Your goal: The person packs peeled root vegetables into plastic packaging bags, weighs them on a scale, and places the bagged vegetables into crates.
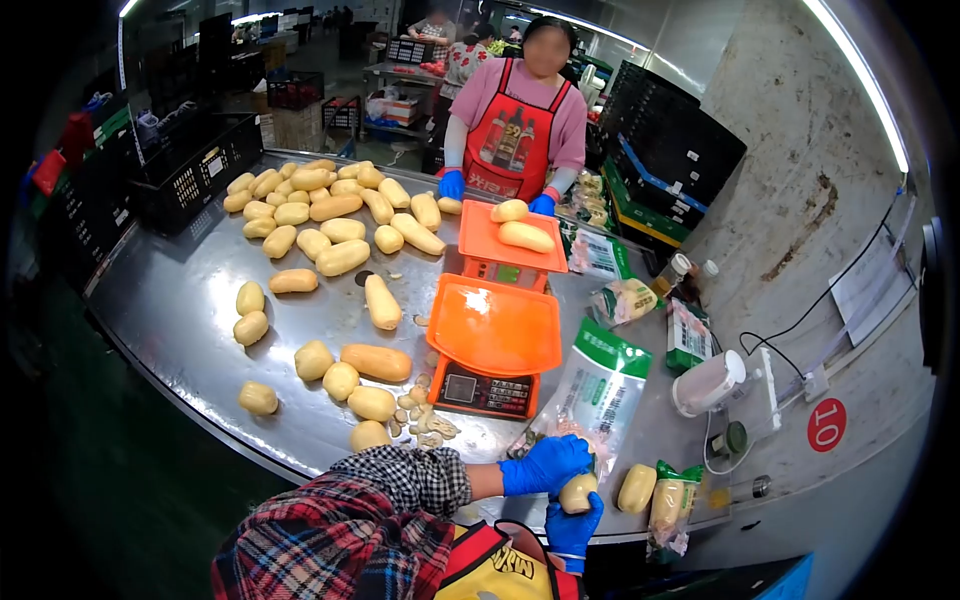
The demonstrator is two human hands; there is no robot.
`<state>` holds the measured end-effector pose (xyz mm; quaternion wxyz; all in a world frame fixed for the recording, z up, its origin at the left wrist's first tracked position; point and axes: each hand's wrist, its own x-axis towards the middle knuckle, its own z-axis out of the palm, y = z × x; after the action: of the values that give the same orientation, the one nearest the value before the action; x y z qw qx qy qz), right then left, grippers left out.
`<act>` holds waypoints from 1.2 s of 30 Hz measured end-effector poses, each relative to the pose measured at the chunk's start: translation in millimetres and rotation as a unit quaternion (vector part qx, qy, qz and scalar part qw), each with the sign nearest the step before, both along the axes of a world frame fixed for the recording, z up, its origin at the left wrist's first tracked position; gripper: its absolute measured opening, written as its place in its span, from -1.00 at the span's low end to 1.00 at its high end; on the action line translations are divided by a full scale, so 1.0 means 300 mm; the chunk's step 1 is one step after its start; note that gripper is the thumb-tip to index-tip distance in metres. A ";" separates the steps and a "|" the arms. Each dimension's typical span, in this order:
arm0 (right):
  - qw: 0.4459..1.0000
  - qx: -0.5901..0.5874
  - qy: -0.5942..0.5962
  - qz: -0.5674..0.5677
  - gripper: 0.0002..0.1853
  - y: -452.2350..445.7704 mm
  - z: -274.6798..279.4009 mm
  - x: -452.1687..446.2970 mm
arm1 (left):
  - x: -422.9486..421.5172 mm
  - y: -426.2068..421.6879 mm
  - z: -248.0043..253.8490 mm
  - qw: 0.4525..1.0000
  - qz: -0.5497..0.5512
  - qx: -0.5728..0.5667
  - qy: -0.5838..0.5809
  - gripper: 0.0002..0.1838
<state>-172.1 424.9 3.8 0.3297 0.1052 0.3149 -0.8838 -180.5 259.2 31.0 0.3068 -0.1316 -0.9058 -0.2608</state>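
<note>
"Where do we have the peeled vegetable [578, 496]?"

"By our edge of the surface [200, 300]. Our right hand [573, 528] grasps it from below, probably for support; our left hand [548, 466] curls over its upper end, against the bag [603, 390], and we cannot tell which it grips."

"Why does the bag lie so close?"

"Perhaps to keep it within our reach."

"And past our hands?"

"The near scale [485, 392] turns its panel towards us, likely for reading. Loose vegetables [342, 257] spread leftward, perhaps leaving the scales room. Farther off, a second scale [481, 236] carries two more, before a co-worker [512, 135]."
</note>
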 end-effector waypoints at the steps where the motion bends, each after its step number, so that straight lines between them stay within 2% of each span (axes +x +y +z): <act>1: 1.000 -0.021 -0.010 0.001 -0.47 0.004 0.005 -0.001 | 0.003 0.001 0.004 1.000 0.006 0.010 -0.004 -0.79; 4: 0.999 -0.032 -0.012 -0.013 -0.47 0.010 -0.013 -0.004 | -0.002 0.006 -0.019 1.000 -0.002 0.011 0.022 -0.80; 6: 1.000 -0.023 0.001 -0.001 -0.48 0.018 -0.023 -0.004 | -0.001 0.012 -0.025 1.000 -0.009 -0.001 0.000 -0.80; 9: 0.998 0.051 0.040 -0.006 -0.44 0.031 -0.056 0.001 | 0.000 0.020 -0.035 1.000 -0.009 -0.014 0.005 -0.81; 12: 0.979 0.141 0.148 -0.017 -0.33 0.016 -0.019 0.019 | 0.001 0.021 -0.030 1.000 0.001 -0.018 0.009 -0.82; 15: 0.965 0.181 0.188 -0.008 -0.27 0.030 -0.046 0.009 | 0.008 0.018 -0.012 1.000 0.008 -0.030 0.000 -0.83; 21: 0.964 0.220 0.150 -0.020 -0.29 0.034 -0.038 0.004 | 0.004 0.021 -0.029 0.997 -0.011 -0.068 0.028 -0.86; 27: 0.986 0.133 0.093 -0.041 -0.43 0.046 -0.081 -0.015 | 0.009 0.018 -0.026 0.996 -0.022 -0.080 0.031 -0.85; 30: 0.999 0.034 0.036 0.014 -0.46 0.073 -0.099 -0.039 | 0.019 0.015 -0.018 0.996 -0.028 -0.074 0.030 -0.84; 33: 0.999 -0.039 -0.012 0.021 -0.47 0.072 -0.070 -0.039 | 0.019 0.011 -0.025 0.997 -0.023 -0.070 0.034 -0.82; 36: 0.994 -0.089 -0.044 -0.048 -0.47 0.029 0.018 -0.016 | 0.023 0.013 -0.015 0.999 0.004 -0.033 0.033 -0.84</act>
<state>-176.8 433.5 9.2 0.3083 0.1298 0.2150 -0.9175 -173.8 263.2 26.6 0.3334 -0.1469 -0.9038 -0.2246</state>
